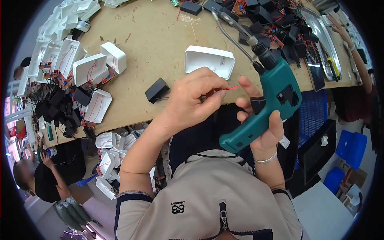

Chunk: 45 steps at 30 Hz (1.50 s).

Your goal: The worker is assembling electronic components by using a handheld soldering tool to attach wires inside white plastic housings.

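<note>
- Thumb and bent fingers of a worker's left hand (198, 96) pinch the red wires (232, 88) narrowly, their ends poking out towards 3 o'clock.
- The right hand (267, 139) wraps the handle of a green soldering gun (276, 80), fingers fanned at about 10 o'clock of the palm; whether one presses the trigger cannot be told.
- Good handling, by the look of it, means lining up the bare ends, pinching far enough back to spare the skin, and bringing the tip to the wires steadily; whether the tip is hot does not show.
- The left forearm slants in from 7 o'clock, wrist bent to the right; the right forearm rises from 5 o'clock, palm turned up, a bracelet (266, 159) at the wrist, with the gun's metal prongs (239, 28) aimed at 11 o'clock, well apart from the wires.
- Just beyond the left hand, near 1 o'clock, an open white case (210, 55) sits on the table (152, 36); a black box (157, 90) lies at 9 o'clock.
- Farther out, white cases (90, 70) cluster towards 10 o'clock, black boxes (264, 16) heap up near 12, and a co-worker's hand (339, 29) reaches in at 2.
</note>
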### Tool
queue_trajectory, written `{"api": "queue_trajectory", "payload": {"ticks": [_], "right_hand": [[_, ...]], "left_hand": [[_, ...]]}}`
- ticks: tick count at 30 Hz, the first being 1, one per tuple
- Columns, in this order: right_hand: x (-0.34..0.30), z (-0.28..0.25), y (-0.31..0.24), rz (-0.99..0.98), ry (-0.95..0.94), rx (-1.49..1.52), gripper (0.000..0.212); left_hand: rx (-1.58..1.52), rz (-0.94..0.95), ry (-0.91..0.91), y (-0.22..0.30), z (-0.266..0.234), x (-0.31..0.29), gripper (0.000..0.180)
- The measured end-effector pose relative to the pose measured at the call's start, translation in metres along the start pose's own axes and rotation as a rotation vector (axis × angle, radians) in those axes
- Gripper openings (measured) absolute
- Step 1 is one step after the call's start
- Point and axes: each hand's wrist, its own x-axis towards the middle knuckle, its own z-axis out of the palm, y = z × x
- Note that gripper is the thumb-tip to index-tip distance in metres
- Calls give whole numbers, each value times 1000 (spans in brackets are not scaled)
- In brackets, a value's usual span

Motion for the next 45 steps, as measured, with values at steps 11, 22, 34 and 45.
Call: {"api": "queue_trajectory", "payload": {"ticks": [11, 22, 34, 45], "right_hand": [[-1, 2, 4, 62, 140, -80, 65], [3, 5, 15, -14, 195, -114, 68], [22, -3, 11, -27, 253, -117, 72], [-46, 1, -34, -73, 330, -616, 75]], "left_hand": [[21, -59, -7, -5, -3, -2, 13], [558, 210, -73, -21, -40, 2, 16], [393, 203, 51, -14, 11, -9, 23], [752, 189, 274, -17, 19, -6, 19]]}}
